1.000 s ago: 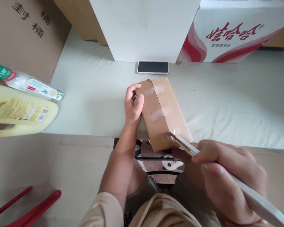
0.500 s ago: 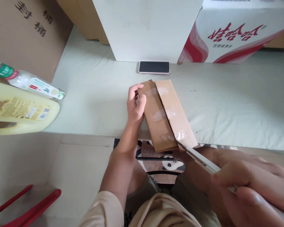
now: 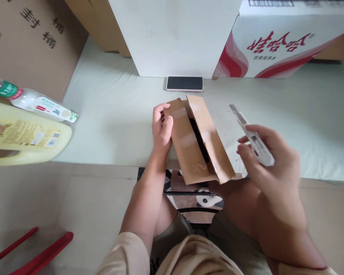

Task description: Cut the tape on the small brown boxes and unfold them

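A small brown cardboard box [image 3: 186, 141] lies at the front edge of the cloth-covered surface, its near end sticking out past the edge. My left hand [image 3: 162, 126] grips its left side, thumb on top and fingers curled round the far left corner. Between the two top flaps runs a dark gap, and the right flap is tilted up; bits of clear tape cling to the cardboard. To the right of the box, my right hand [image 3: 272, 164] holds a white utility knife [image 3: 256, 145] between thumb and fingers, blade out and pointing away to the upper left, apart from the box.
A phone [image 3: 185, 83] lies beyond the box, before a tall white carton [image 3: 177, 38]. A red-and-white carton [image 3: 272, 46] stands at the back right. On the left are a large brown carton [image 3: 31, 46], a plastic bottle [image 3: 25, 98] and a yellow jug [image 3: 37, 133].
My right hand has moved the knife out of the box's seam, up and to the right over the surface. The right flap has lifted and the gap has widened. My left hand keeps its grip.
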Demonstrator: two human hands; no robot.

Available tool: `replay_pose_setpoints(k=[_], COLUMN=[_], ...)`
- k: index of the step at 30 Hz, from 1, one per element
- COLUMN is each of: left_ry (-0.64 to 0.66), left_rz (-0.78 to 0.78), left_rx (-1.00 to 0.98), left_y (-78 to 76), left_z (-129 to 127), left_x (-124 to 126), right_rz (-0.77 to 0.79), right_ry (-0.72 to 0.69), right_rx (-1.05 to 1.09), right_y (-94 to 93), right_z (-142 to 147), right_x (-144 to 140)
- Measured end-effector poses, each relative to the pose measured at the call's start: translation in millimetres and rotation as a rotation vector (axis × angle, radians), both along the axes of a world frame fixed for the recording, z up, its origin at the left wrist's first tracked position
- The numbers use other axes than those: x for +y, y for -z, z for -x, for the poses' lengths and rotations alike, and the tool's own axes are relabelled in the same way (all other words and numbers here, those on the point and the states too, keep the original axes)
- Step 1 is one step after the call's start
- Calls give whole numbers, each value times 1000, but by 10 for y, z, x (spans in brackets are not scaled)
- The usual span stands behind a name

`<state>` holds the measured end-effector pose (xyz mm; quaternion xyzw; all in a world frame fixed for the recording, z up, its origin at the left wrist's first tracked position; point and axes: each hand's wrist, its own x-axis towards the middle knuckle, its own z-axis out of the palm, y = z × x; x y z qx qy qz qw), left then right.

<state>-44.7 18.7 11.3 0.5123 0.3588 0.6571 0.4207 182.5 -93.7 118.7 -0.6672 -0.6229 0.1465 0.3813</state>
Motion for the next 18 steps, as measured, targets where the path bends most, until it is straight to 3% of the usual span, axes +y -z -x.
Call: replay_pose_setpoints(k=[5, 9, 14, 18], left_ry=[1, -3, -17, -59], left_rz=[14, 4, 11, 19], left_rx=[-4, -2, -6, -23], left_y=[9, 38, 9, -14], left_z=[-11, -25, -8, 96], left_x=[8, 30, 42, 39], right_rz=[263, 521, 582, 615], right_ry=[-8, -17, -80, -133], right_rx=[-307, -392, -377, -161], right_y=[362, 514, 540, 452], right_z=[-92, -106, -74, -56], right_x=[282, 380, 410, 418])
